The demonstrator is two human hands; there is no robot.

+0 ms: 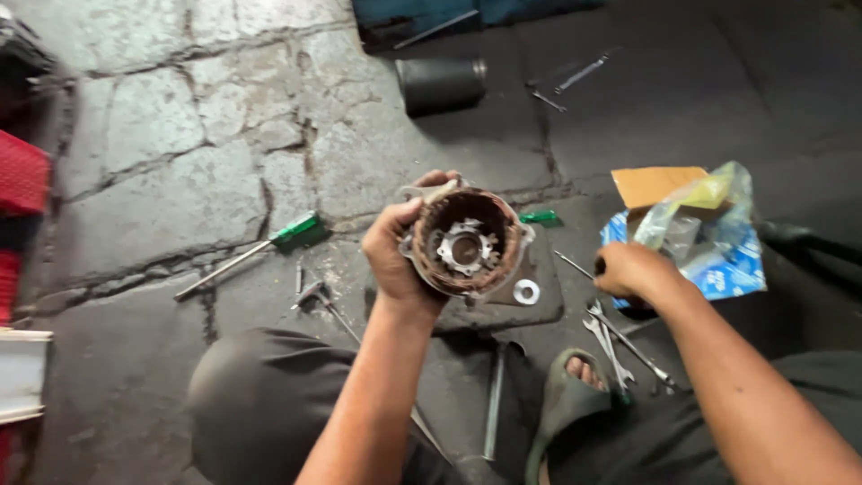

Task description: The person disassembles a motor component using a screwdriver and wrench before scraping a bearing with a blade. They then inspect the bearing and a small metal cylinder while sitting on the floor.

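A round, rusty-brown motor housing with copper windings (465, 244), already opened, is gripped by the left hand (395, 256) above the stone floor (162, 162), while the right hand (631, 269) is closed over scattered steel wrenches (611, 337), reassembly apparently pending.

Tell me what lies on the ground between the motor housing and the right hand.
In the head view, a silver washer and a thin metal rod lie between the motor housing and the right hand.

Cracked stone floor (162, 153), pretty grimy. Green-handled screwdriver (251, 251) lies left of the left hand's fingers, wrenches (620, 346) just below the right fingers, a washer (526, 291) on a dark pad (539, 310) between both hands, black cylinder (440, 83) farther up.
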